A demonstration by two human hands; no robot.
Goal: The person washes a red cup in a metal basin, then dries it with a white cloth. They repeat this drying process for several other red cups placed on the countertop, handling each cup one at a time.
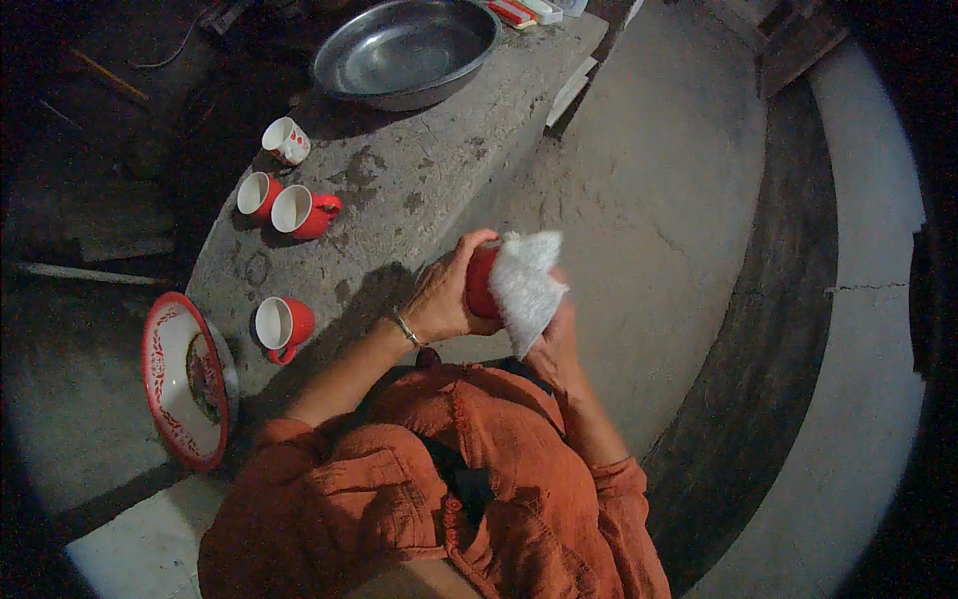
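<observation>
In front of my body, my left hand (446,292) is wrapped round the side of a red mug (481,284). A white cloth (526,285) covers the mug's right side and its opening. My right hand (557,334) presses the cloth against the mug, its fingers partly hidden behind the fabric. To the left, a red mug (284,325) with a white inside stands on the concrete counter (399,190). Farther back are two more red mugs, one (304,212) with its handle toward me and one (259,197) beside it, plus a white patterned cup (286,141).
A wide metal basin (409,55) sits at the counter's far end, with red and white boxes (514,12) behind it. At the left, an enamel basin (182,384) with a red rim stands below the counter. Concrete floor (649,200) stretches along the right.
</observation>
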